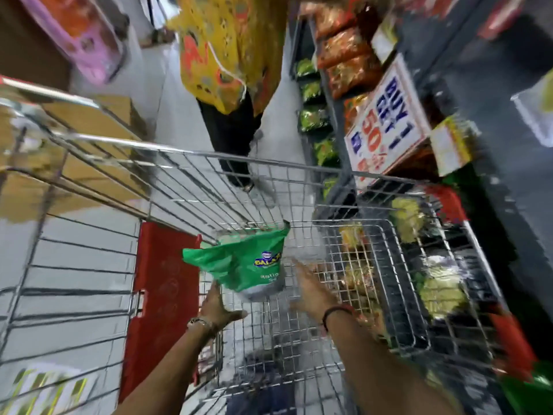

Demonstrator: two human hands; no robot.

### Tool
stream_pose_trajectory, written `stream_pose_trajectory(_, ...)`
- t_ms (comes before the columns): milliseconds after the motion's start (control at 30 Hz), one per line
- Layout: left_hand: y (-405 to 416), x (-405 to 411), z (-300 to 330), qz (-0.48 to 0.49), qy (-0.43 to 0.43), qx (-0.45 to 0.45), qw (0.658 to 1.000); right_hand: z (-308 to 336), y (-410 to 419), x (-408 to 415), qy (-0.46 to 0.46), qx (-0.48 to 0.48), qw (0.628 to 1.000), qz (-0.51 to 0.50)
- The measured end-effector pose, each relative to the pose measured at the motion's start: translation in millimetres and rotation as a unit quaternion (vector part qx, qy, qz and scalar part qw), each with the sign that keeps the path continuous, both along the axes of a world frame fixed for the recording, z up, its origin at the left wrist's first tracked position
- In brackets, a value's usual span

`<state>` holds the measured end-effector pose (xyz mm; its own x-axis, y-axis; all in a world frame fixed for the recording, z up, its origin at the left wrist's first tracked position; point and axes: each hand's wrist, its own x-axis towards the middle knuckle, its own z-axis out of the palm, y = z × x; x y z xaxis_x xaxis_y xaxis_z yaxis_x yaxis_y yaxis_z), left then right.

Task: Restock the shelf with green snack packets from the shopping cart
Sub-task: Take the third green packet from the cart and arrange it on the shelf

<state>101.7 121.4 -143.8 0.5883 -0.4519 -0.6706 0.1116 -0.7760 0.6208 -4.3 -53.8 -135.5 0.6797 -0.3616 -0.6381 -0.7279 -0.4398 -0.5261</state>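
Both forearms reaching in from 6 o'clock, heavy motion blur. Left hand (216, 305) open, fingers spread, fingertips at bottom edge of green plastic snack packet with blue logo (245, 265); cannot tell if touching or gripping. Right hand (311, 290) open, palm flat, at packet's 3 o'clock, holding nothing. Packet inside silver wire shopping cart (209, 181), tilted, near red plastic child-seat flap (161, 265). Wire basket shelf (398, 265) with yellow-green packs at 3 o'clock. White promo sign (386, 121) at 1 o'clock. Person in yellow patterned top (227, 46) at 12.
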Motion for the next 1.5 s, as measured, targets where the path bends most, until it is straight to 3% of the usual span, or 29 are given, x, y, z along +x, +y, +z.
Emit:
stream_pose_trajectory(67, -4.6, 10.5, -22.9, 0.017, 0.022, -0.012, 1.0, -23.6, -2.6, 22.0, 0.021, 0.003, 0.999, 0.027)
stream_pose_trajectory(200, -9.9, 23.7, -58.6, 0.034, 0.04, -0.018, 0.998, -57.4, -5.8, 48.9, 0.017, 0.046, 0.999, -0.015)
stream_pose_trajectory(400, -22.7, 28.0, -51.2, 0.09, 0.026, -0.032, 0.995, -57.5, -3.4, 43.7, -0.045, 0.105, 0.988, -0.102)
stream_pose_trajectory(700, -42.3, -0.8, 52.9, 0.01, -0.013, -0.168, 0.986, 69.6, -7.2, -25.9, -0.118, 0.02, 0.98, -0.16)
stream_pose_trajectory(867, -61.2, -42.0, 145.6, -0.122, -0.027, -0.25, 0.96, 167.9, -1.3, -108.6, -0.252, -0.042, 0.938, -0.233)
stream_pose_trajectory(1033, -86.0, -136.9, 243.2, -0.299, -0.038, -0.365, 0.881, 249.0, 32.1, -240.4, -0.335, -0.123, 0.872, -0.335)
stream_pose_trajectory(1167, -101.8, -231.0, 280.2, -0.438, -0.029, -0.394, 0.807, 285.7, 82.5, -353.1, -0.349, -0.182, 0.813, -0.43)
stream_pose_trajectory(1400, -97.9, -426.2, 305.7, -0.624, 0.023, -0.441, 0.645, 303.5, 192.5, -522.3, -0.27, -0.296, 0.698, -0.593)
stream_pose_trajectory(1500, -93.3, -496.8, 300.5, -0.668, 0.068, -0.426, 0.607, 307.9, 226.1, -568.4, -0.255, -0.326, 0.645, -0.643)
